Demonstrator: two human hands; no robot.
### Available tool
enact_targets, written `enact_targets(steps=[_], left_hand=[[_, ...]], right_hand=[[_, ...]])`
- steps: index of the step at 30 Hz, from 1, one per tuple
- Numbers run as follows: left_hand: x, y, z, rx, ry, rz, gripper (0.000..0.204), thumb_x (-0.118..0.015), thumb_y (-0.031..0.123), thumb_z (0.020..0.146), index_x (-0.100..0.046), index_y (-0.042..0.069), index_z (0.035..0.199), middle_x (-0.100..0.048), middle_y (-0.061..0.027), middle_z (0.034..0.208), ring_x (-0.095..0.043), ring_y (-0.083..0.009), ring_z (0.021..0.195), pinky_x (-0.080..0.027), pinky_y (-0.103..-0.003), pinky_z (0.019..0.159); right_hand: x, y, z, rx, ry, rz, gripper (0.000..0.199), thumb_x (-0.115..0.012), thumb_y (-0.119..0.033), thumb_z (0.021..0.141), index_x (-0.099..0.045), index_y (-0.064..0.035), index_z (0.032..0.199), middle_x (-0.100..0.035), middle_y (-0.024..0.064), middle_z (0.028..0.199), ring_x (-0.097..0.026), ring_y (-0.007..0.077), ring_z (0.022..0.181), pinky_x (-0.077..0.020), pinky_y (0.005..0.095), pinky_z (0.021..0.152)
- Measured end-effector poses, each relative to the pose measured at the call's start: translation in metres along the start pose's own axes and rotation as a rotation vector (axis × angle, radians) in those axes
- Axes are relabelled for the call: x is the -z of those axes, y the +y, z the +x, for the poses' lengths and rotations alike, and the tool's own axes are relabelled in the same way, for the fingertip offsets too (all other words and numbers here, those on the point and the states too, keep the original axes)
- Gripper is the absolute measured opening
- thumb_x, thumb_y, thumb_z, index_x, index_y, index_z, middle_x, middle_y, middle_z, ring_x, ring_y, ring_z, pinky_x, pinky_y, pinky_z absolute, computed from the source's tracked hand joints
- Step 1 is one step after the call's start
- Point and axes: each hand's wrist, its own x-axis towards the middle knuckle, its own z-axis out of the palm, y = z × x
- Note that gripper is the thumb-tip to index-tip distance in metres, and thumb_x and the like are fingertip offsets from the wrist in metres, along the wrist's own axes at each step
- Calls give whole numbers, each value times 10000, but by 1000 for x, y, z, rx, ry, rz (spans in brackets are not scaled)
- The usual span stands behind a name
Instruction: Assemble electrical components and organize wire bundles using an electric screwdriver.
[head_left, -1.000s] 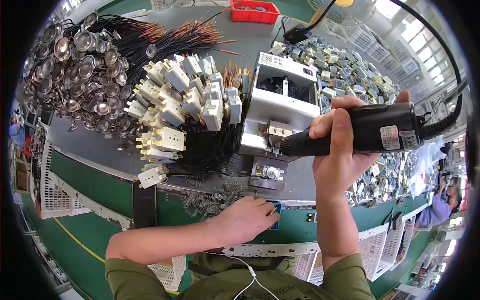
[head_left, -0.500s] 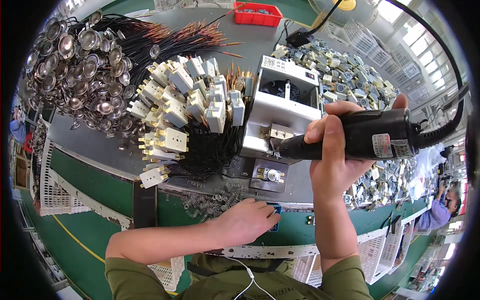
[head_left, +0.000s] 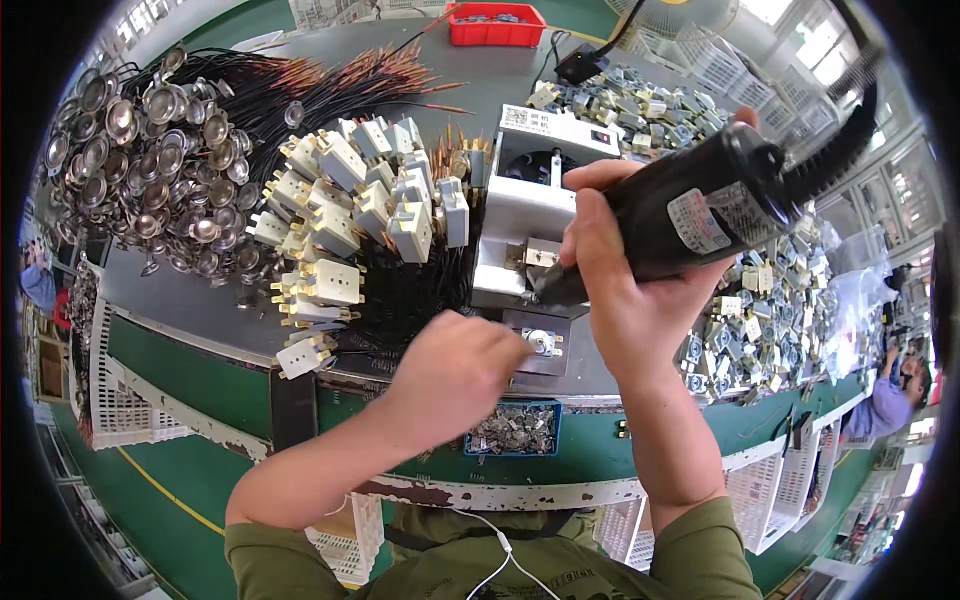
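My right hand [head_left: 625, 300] is wrapped round a black electric screwdriver [head_left: 690, 215], held tilted with its nose down to the left. The tip is at the front of a white box-shaped screw feeder [head_left: 498, 215]; whether it touches cannot be made out. My left hand [head_left: 455, 375] is closed and somewhat blurred, its fingertips beside a small round white-and-metal part with brass tabs [head_left: 541, 343] on a metal fixture [head_left: 550, 366]. What those fingers hold is hidden. Below them stands a blue tray [head_left: 559, 432] of small metal pieces.
White block-shaped connectors with brass tabs [head_left: 335, 283] are stacked left of the feeder. Farther left lie metal discs [head_left: 120, 120] on black wires. Grey-white parts [head_left: 760, 310] cover the right side. A red bin [head_left: 497, 34] stands at the back. A person [head_left: 890, 400] sits far right.
My left hand has risen from the blue tray toward the fixture, uncovering the tray. The screwdriver has tilted more steeply, its tip still by the feeder. The view has shifted slightly.
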Motion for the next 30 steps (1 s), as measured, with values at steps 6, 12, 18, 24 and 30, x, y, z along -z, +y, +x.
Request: enact_targets(steps=[6,12,18,24,30], left_hand=[[-21,-12,-2,5,18,-3,124,-741,129,802,-645,84,867,-638,-22,848,-621,-232,852,-456,-381,737],[-32,-24,-3,8,6,-30,123,-730,82,795,-652,88,890,-667,-55,1002,-631,-244,961,-489,-392,801],[-32,-29,-5,-31,-5,-95,143,-735,62,777,-666,89,899,-678,-58,1085,-645,-254,924,-520,-394,766],[-28,-25,-5,20,-21,-105,143,-738,67,773,-663,79,895,-680,-54,1082,-651,-262,899,-528,-395,756],[-26,-22,-1,71,-41,-106,126,-732,69,779,-654,80,877,-680,-56,1094,-647,-257,923,-521,-399,760]], right_hand=[[16,-25,-10,-144,41,76,1008,-577,100,915,114,-185,1592,-638,160,981,-588,129,610,-519,272,574],[28,-23,-21,-40,-131,-97,1041,-597,80,913,155,-188,1581,-626,161,985,-592,131,616,-525,271,570],[17,-11,-27,-171,-58,43,1067,-596,111,884,174,-161,1572,-656,128,966,-616,115,648,-538,243,589],[16,-8,-28,-165,-33,106,1065,-590,119,882,183,-138,1568,-661,115,962,-618,103,659,-539,233,601],[22,-4,-27,-149,-44,68,1069,-590,118,886,193,-140,1566,-657,126,985,-620,108,664,-542,235,604]])
